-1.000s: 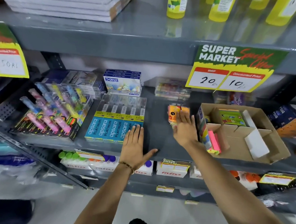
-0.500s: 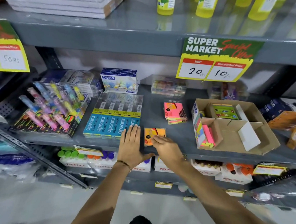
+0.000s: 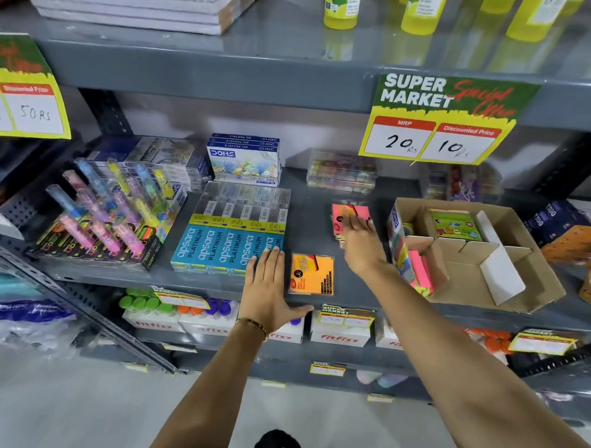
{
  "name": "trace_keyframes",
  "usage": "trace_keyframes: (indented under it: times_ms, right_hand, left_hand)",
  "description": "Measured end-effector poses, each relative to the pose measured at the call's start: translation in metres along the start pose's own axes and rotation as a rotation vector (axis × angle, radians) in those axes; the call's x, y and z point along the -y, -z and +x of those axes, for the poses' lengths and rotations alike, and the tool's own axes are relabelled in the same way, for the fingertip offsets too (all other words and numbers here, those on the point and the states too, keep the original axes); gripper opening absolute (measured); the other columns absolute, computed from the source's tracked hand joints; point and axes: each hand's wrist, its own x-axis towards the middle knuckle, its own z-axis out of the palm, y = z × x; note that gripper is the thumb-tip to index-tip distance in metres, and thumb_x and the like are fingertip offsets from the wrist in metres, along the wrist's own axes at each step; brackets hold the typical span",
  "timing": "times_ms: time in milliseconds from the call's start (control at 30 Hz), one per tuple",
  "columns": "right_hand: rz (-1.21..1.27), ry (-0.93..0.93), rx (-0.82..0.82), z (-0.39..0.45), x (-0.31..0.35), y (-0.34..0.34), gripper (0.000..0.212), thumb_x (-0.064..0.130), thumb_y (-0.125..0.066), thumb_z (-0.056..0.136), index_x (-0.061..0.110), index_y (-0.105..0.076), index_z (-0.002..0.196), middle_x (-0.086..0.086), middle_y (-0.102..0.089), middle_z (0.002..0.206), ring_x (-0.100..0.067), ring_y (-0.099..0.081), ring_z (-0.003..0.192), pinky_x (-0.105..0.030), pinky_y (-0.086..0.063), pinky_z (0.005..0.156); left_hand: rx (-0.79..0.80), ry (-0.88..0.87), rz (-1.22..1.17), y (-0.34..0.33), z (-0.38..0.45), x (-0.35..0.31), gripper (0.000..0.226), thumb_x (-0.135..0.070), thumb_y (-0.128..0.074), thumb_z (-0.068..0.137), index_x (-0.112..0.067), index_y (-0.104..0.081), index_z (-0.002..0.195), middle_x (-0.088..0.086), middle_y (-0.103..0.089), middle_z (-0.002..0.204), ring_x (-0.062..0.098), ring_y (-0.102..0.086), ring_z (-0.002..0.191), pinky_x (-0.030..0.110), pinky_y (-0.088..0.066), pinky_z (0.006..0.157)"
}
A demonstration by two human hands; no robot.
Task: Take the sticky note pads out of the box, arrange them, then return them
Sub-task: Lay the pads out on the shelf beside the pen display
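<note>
Right hand (image 3: 358, 242), open and empty, is being reached to the pink pad stack (image 3: 350, 217) beside the box (image 3: 537, 291); arranging step, prob. Next: pad gripped, laid by orange pad (image 3: 312, 274).

- "SUPER MARKET", "MRP 20", "Discounted Price 10" are printed on the shelf sign (image 3: 443, 120).
- "apsara PLATINUM" is read on the blue packs (image 3: 229, 242).
- "DOMS" is shown on the pastel box (image 3: 244, 161).
- "fitfizz" is marked on the white cartons (image 3: 339, 335).
- "50 Rs" is written on the left sign (image 3: 26, 107).

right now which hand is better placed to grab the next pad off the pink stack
Right. The right hand is open and reaching over the pink stack, while the left hand lies flat on the shelf beside the orange pad.
</note>
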Motion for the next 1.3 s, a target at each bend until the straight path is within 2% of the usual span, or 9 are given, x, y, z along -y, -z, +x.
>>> trace_keyframes:
  times_ms: [133,233,400,600,833,1000,1100,1200,1300]
  right_hand:
    - [-0.043,0.049,-0.047,-0.003,-0.008,0.003,0.056,-0.015,-0.045,0.084,0.005,-0.043,0.136,-0.015,-0.049,0.141,-0.029,-0.049,0.128,-0.04,-0.048,0.099]
    - [-0.048,0.062,-0.209,-0.018,-0.01,0.011,0.057,-0.014,-0.055,0.08,0.006,-0.051,0.133,-0.014,-0.058,0.134,-0.026,-0.057,0.122,-0.037,-0.052,0.093]
    - [-0.087,0.143,-0.397,-0.078,-0.013,0.001,0.056,-0.008,-0.086,0.039,0.006,-0.077,0.092,-0.008,-0.079,0.085,-0.02,-0.076,0.073,-0.026,-0.059,0.053]
    - [-0.103,0.14,-0.241,-0.119,-0.011,-0.026,0.052,-0.005,-0.09,0.035,0.006,-0.078,0.085,-0.008,-0.079,0.084,-0.019,-0.076,0.074,-0.027,-0.061,0.053]
    - [0.159,-0.038,-0.219,-0.092,-0.009,-0.009,0.034,0.002,-0.057,0.085,0.004,-0.064,0.118,-0.011,-0.07,0.117,-0.024,-0.071,0.096,-0.037,-0.06,0.078]
    - [0.101,0.001,-0.054,-0.02,-0.011,0.006,0.066,-0.004,-0.051,0.091,0.004,-0.02,0.148,-0.015,-0.023,0.157,-0.028,-0.02,0.146,-0.037,-0.024,0.12]
    - [-0.006,0.07,0.057,-0.008,-0.015,0.001,0.07,-0.016,-0.053,0.082,0.005,-0.028,0.145,-0.017,-0.027,0.155,-0.03,-0.025,0.144,-0.04,-0.031,0.116]
    - [-0.041,0.084,-0.013,-0.012,-0.022,-0.004,0.069,-0.023,-0.05,0.071,0.009,-0.047,0.132,-0.014,-0.051,0.14,-0.032,-0.054,0.124,-0.043,-0.051,0.096]
    - [-0.077,0.117,-0.076,-0.012,-0.027,-0.009,0.061,-0.019,-0.05,0.074,0.009,-0.052,0.128,-0.011,-0.055,0.136,-0.029,-0.056,0.121,-0.04,-0.052,0.093]
  left_hand:
    - [-0.004,0.005,0.013,-0.002,0.0,0.001,0.118,-0.083,-0.048,0.062,0.002,-0.022,0.14,0.018,-0.031,0.148,0.031,-0.021,0.139,0.048,-0.004,0.114]
    - [0.013,0.017,0.031,-0.003,0.0,0.001,0.12,-0.086,-0.041,0.062,-0.001,-0.016,0.143,0.014,-0.025,0.151,0.028,-0.014,0.141,0.045,0.002,0.115]
    - [-0.004,0.024,0.002,-0.005,-0.001,0.001,0.12,-0.086,-0.043,0.06,-0.004,-0.013,0.143,0.012,-0.024,0.151,0.026,-0.013,0.141,0.043,0.003,0.115]
    - [-0.022,0.014,-0.027,-0.004,-0.002,0.001,0.118,-0.083,-0.048,0.061,-0.003,-0.018,0.142,0.014,-0.029,0.149,0.027,-0.017,0.14,0.044,-0.002,0.115]
    - [-0.007,0.018,-0.011,-0.003,-0.001,0.0,0.118,-0.084,-0.047,0.062,-0.003,-0.016,0.143,0.014,-0.026,0.15,0.027,-0.015,0.141,0.042,0.002,0.114]
    - [0.005,0.01,0.006,-0.002,-0.001,0.002,0.118,-0.085,-0.043,0.063,-0.001,-0.018,0.142,0.015,-0.025,0.151,0.028,-0.014,0.141,0.044,0.002,0.115]
    - [-0.006,-0.005,-0.019,-0.002,-0.001,0.002,0.116,-0.08,-0.05,0.064,0.002,-0.022,0.141,0.018,-0.028,0.149,0.031,-0.019,0.14,0.047,-0.002,0.115]
    - [0.009,-0.007,-0.011,-0.002,-0.001,0.002,0.117,-0.081,-0.048,0.064,0.002,-0.021,0.141,0.018,-0.028,0.149,0.031,-0.019,0.14,0.048,-0.004,0.115]
    - [0.023,-0.002,-0.005,-0.001,-0.001,0.002,0.117,-0.082,-0.047,0.063,0.002,-0.022,0.141,0.018,-0.03,0.148,0.031,-0.021,0.139,0.047,-0.003,0.114]
